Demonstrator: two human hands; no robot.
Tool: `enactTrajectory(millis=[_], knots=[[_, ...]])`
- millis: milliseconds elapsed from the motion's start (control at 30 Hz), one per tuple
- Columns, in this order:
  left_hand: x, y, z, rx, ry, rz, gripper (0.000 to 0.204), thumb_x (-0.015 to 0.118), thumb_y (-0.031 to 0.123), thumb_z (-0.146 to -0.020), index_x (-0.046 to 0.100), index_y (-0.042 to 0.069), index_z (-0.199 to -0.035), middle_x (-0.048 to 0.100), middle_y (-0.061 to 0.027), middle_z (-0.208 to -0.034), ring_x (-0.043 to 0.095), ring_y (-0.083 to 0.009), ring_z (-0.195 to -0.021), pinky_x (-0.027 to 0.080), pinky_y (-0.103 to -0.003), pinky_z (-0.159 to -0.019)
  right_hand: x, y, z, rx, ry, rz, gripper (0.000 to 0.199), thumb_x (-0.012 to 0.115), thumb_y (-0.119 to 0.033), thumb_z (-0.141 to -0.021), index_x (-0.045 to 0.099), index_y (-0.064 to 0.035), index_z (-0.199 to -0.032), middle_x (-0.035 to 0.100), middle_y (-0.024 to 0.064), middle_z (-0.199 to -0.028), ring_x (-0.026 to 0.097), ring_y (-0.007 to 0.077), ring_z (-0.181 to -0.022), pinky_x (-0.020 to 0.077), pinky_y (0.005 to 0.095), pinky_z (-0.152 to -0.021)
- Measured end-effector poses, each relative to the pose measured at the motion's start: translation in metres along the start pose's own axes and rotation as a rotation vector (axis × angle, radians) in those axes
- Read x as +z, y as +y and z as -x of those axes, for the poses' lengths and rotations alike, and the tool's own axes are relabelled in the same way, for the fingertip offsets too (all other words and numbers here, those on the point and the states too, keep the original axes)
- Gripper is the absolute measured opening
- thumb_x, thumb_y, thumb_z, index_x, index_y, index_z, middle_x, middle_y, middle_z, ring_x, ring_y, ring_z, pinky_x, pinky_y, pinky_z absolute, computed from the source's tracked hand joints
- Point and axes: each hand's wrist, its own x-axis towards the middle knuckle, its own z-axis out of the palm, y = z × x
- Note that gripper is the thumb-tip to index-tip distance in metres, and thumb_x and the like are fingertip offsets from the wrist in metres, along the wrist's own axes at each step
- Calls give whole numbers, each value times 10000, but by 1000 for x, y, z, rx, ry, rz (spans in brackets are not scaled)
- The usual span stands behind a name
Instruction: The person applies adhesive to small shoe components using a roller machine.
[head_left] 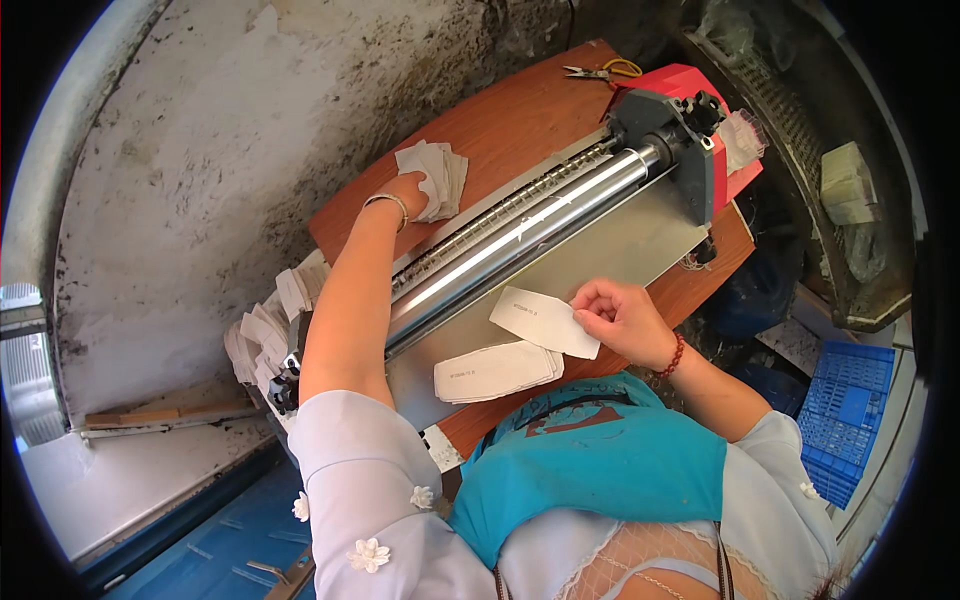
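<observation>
My right hand (621,318) pinches one white flat cut piece (543,318) by its right end, its fingers curled. Under and beside that piece, a small stack of similar white pieces (497,374) lies on the metal plate (610,250); dark print marks their tops. Beyond the rollers, my left hand (405,193) is closed at the left edge of another loose pile of white pieces (443,180) on the wooden board; its fingertips are partly hidden. Between my hands runs the shiny steel roller (540,225) of a machine, with a ridged shaft (500,212) alongside it.
The machine's red and black housing (690,140) stands at the right end. Pliers or snips (590,73) lie on the wooden board (535,105) at the back. More white pieces (265,335) hang in bunches at the left end. A blue crate (850,415) sits at the right.
</observation>
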Motion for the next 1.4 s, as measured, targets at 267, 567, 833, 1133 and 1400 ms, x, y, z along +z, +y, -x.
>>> enactTrajectory(millis=[267, 567, 833, 1133, 1400], knots=[[-30, 63, 50, 45, -447, 483, 325, 673, 275, -731, 640, 38, -951, 622, -42, -918, 560, -105, -795, 463, -269, -660, -2, -5, -27, -142, 199, 60, 108, 599, -104, -860, 570, -24, -927, 636, 75, -751, 612, 142, -659, 490, 275, -583], [-26, 44, 42, 200, -92, 389, 282, 643, 158, -750, 642, 42, -1007, 631, -26, -832, 555, -99, -682, 460, -266, -560, 40, -16, -5, -724, 38, 615, 201, 698, -169, -752, 606, -77, -905, 538, 67, -866, 539, 262, -803, 460, 373, -673], [-42, 27, 21, 58, 511, 300, 259, 634, 143, -732, 621, 64, -979, 635, -109, -1074, 630, -263, -886, 508, -376, -772, 48, -4, -9, -854, 119, 620, 122, 691, -107, -728, 617, -76, -821, 545, 53, -821, 531, 249, -758, 448, 365, -639], [2, -2, -1, 83, -10, -134, 420, 658, 229, -764, 592, 43, -1135, 642, -136, -1084, 632, -242, -896, 494, -379, -810, -5, -10, 3, -1, -59, 62, 101, 634, -108, -848, 623, -9, -864, 615, -5, -691, 541, 22, -612, 454, 189, -549], [-36, 57, 56, 210, -547, 430, 411, 707, 346, -719, 607, 75, -1012, 577, -12, -834, 542, -125, -688, 445, -276, -616, -9, -10, -23, 32, 43, -59, 160, 611, -91, -846, 581, -2, -976, 642, 46, -723, 595, 70, -651, 480, 233, -599]])
